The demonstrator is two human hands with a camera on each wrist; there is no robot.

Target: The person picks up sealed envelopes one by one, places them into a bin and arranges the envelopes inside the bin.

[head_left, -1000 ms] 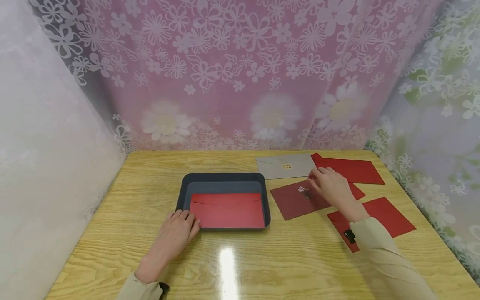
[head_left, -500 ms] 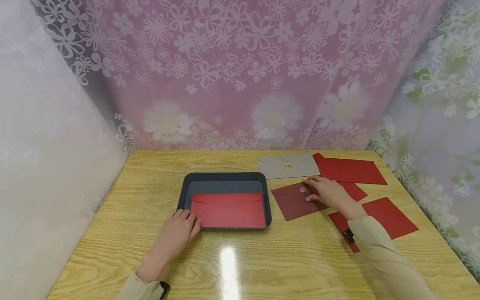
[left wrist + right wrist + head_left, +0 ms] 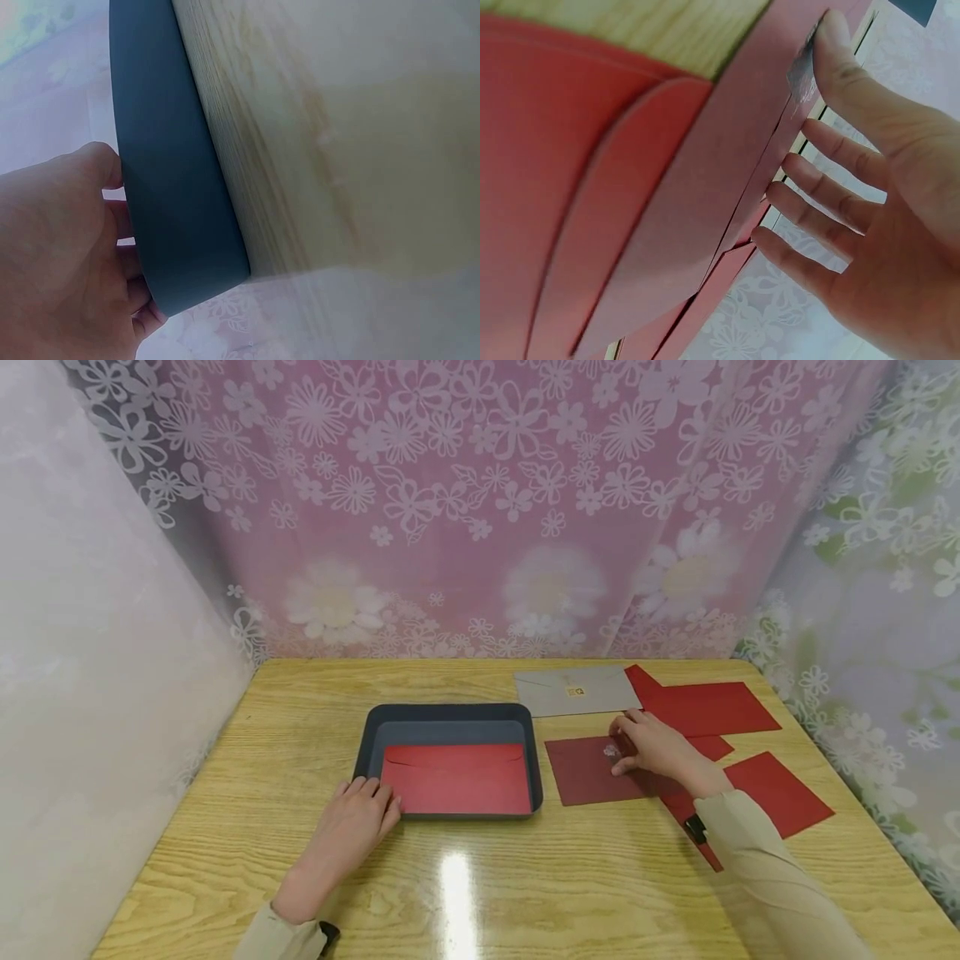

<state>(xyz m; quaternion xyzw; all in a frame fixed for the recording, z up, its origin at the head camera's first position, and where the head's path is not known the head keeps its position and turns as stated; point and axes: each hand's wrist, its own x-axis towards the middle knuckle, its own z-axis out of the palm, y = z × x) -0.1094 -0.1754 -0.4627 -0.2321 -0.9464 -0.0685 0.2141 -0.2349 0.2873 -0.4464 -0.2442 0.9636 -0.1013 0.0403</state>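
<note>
A dark grey tray (image 3: pixel 450 713) stands mid-table with a bright red envelope (image 3: pixel 454 781) lying inside. My left hand (image 3: pixel 347 831) holds the tray's front left corner; in the left wrist view its thumb and fingers lie against the tray wall (image 3: pixel 169 165). At the right, my right hand (image 3: pixel 663 753) grips a maroon envelope (image 3: pixel 579 770), which lies on the table left of the palm. The right wrist view has the thumb on the face of the maroon envelope (image 3: pixel 697 180), near a silvery print, and the fingertips at its edge.
Behind the maroon envelope lies a grey envelope (image 3: pixel 547 697) with a gold mark. Red envelopes overlap around the right hand: one at the back right (image 3: pixel 720 708), another at the right front (image 3: pixel 783 793). A curtain (image 3: pixel 450 527) hangs along the table's back edge.
The right hand has come down onto the maroon envelope, which has turned to lie straighter, its right end nearer me. The back right red envelope has shifted slightly. The left hand stays put.
</note>
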